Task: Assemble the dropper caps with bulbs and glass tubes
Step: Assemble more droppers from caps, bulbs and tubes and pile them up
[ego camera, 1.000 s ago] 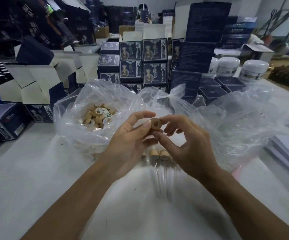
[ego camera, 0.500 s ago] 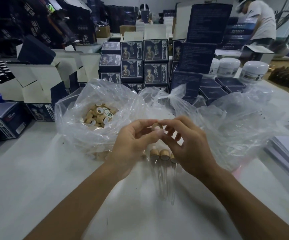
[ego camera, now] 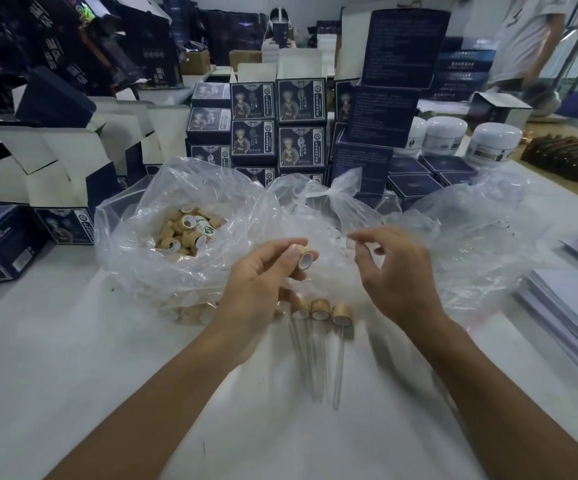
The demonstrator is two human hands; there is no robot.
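I count three assembled droppers [ego camera: 318, 327] lying side by side, one loose cap [ego camera: 304, 259], three plastic bags [ego camera: 176, 271], three white jars [ego camera: 493, 142].

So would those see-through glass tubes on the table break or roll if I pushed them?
Probably both. The three thin clear glass tubes look fragile. Being round, they might roll, though their wider tan wooden caps would likely curve the roll.

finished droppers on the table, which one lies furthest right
The dropper whose cap sits lowest and nearest the right hand; the other two lie left of it.
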